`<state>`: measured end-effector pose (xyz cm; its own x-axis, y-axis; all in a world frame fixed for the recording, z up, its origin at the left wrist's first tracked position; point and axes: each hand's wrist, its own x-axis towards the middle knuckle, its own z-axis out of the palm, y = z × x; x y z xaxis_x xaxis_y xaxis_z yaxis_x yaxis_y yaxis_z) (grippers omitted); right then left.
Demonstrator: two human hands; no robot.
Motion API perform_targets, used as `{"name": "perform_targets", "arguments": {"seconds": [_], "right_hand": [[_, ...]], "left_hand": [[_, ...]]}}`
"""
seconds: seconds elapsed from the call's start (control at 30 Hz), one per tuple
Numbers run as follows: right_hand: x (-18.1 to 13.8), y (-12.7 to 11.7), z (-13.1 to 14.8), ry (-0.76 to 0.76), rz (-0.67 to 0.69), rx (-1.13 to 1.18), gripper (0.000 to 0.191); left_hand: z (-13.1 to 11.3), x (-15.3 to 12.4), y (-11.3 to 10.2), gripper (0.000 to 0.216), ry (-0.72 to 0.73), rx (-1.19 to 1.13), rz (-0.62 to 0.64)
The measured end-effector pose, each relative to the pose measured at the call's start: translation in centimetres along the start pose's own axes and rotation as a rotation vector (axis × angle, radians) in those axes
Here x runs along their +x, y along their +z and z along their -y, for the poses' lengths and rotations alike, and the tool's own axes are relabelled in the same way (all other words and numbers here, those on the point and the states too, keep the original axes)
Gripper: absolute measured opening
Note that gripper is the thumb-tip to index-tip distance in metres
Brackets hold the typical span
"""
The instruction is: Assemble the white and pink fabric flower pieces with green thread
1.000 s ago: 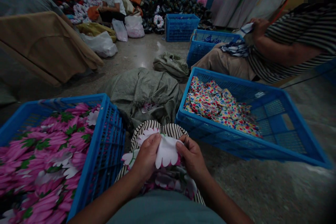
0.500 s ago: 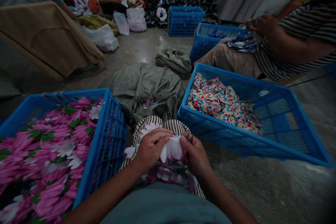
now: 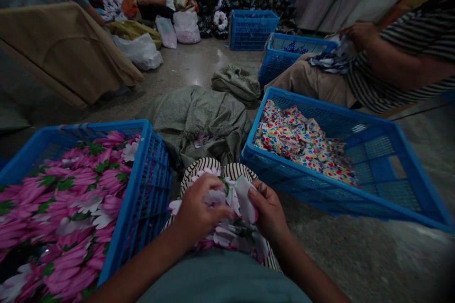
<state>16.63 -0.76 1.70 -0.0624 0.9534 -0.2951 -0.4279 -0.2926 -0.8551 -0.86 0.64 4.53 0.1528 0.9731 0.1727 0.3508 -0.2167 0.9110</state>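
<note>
Above my lap, my right hand (image 3: 269, 206) pinches a white fabric petal piece (image 3: 245, 196) with pink at its edge, between thumb and fingers. My left hand (image 3: 199, 206) is just to its left, thumb and fingers apart and curved over the pale petals, with no grip to be seen. Under both hands a heap of white and pink fabric petals (image 3: 231, 236) with bits of green covers my striped trousers (image 3: 199, 164). Part of the heap is hidden by my hands.
A blue crate (image 3: 142, 170) of pink fabric flowers (image 3: 71, 199) stands at my left. Another blue crate (image 3: 341, 199) at right holds colourful printed cloth (image 3: 298, 137). A grey-green sack (image 3: 199, 113) lies ahead. A person in a striped shirt (image 3: 408, 52) sits at far right, handling cloth.
My left hand has let go of the white piece and drawn back to the left, its fingers spreading. The piece now hangs from my right hand alone.
</note>
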Motion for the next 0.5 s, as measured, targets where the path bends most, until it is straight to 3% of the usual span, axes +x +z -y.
{"name": "perform_targets", "arguments": {"seconds": [0.07,0.17,0.37,0.5], "right_hand": [[0.4,0.8,0.0,0.01,0.004,-0.029,0.035],[0.9,1.5,0.3,0.025,0.003,-0.047,0.038],[1.1,1.5,0.4,0.056,0.013,0.005,0.035],[1.5,1.6,0.3,0.058,0.025,-0.031,0.034]], "left_hand": [[-1.4,-0.5,2.2,0.021,-0.028,-0.006,0.151],[-1.7,-0.5,4.0,0.025,-0.119,-0.059,0.136],[-0.8,-0.5,3.8,0.02,-0.148,-0.142,0.178],[-1.1,-0.3,4.1,0.022,-0.214,-0.116,0.121]]}}
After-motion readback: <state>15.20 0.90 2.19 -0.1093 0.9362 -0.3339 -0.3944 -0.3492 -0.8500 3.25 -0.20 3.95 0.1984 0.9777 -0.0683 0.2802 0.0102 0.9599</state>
